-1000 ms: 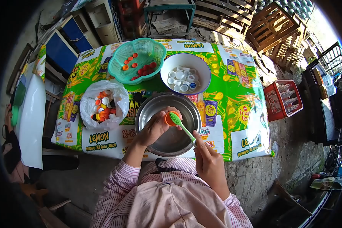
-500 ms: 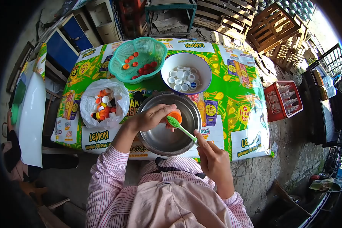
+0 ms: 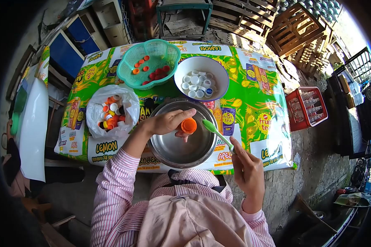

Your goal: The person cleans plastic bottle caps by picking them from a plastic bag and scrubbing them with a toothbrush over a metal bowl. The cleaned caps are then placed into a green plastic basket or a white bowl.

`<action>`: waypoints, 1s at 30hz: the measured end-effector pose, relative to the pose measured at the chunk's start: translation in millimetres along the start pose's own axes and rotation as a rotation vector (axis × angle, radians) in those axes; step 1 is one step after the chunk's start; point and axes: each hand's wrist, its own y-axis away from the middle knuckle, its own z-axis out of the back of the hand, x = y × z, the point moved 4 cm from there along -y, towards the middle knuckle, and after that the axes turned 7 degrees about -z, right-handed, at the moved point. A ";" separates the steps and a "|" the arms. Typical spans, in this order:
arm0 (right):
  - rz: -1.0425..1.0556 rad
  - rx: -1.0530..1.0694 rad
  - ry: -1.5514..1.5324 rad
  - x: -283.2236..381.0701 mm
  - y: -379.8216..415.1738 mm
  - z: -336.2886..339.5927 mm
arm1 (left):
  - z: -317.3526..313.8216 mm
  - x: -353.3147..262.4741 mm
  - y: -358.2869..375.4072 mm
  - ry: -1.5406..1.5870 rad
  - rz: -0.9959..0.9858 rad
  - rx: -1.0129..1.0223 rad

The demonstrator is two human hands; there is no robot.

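Over a steel bowl (image 3: 169,154), my left hand (image 3: 167,123) is closed on an orange bottle cap (image 3: 189,126). My right hand (image 3: 248,168) grips the handle of a green toothbrush (image 3: 213,129), whose head is just right of the cap and apart from it. Behind the steel bowl, a white enamel bowl (image 3: 223,74) holds several white caps (image 3: 198,83). A green plastic basket (image 3: 125,68) holds orange caps (image 3: 141,61) and red caps (image 3: 160,73). To the left, a white plastic bag (image 3: 95,103) contains caps of mixed colours (image 3: 112,113).
A green printed cover (image 3: 251,111) lies over the table. A red crate (image 3: 294,109) stands on the floor to the right. Wooden pallets (image 3: 294,31) and a green-framed stool (image 3: 184,7) are behind the table. A white panel (image 3: 34,127) stands at the left.
My right hand has moved right with the toothbrush, taking its head off the orange cap. The cap stays in my left hand and now shows more fully.
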 end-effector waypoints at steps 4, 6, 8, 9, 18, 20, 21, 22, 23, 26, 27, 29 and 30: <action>-0.008 -0.063 -0.044 4.3 4.5 -13.3 | -0.6 3.8 -1.8 0.030 -0.007 -0.023; 0.003 -0.121 -0.080 5.5 7.1 -22.9 | 0.1 2.8 -2.4 -0.008 -0.032 -0.045; 0.038 -0.131 -0.061 8.7 7.8 -31.0 | -0.8 2.0 -3.1 0.007 -0.028 -0.072; 0.031 -0.112 -0.032 9.9 8.2 -35.1 | -0.6 1.4 -3.1 0.022 -0.023 -0.098; 0.003 -0.007 0.126 -11.3 -0.2 -55.0 | 9.7 35.0 -9.1 -0.078 0.074 -0.253; -0.061 -0.037 0.183 -19.0 -0.4 -58.2 | 11.3 46.8 -10.2 -0.175 0.100 -0.327; -0.099 -0.011 0.224 -23.4 2.1 -62.6 | 14.2 48.7 -11.0 -0.278 0.118 -0.405; -0.098 -0.011 0.224 -28.8 5.2 -66.1 | 15.2 61.6 -11.9 -0.278 0.117 -0.405; -0.125 -0.028 0.208 -36.0 9.3 -68.9 | 17.4 76.0 -11.2 -0.533 0.023 -0.445; -0.173 -0.073 0.144 -44.1 18.2 -67.1 | 7.4 90.1 -8.4 -0.766 0.096 -0.464; -0.182 -0.103 0.119 -45.7 20.0 -64.7 | 4.8 96.8 -9.8 -0.938 0.057 -0.465; -0.262 -0.094 0.115 -45.3 21.8 -59.2 | -3.3 111.2 -14.0 -1.108 -0.038 -0.400; -0.262 -0.093 0.117 -46.0 21.7 -58.5 | -4.0 109.0 -15.3 -1.106 -0.038 -0.400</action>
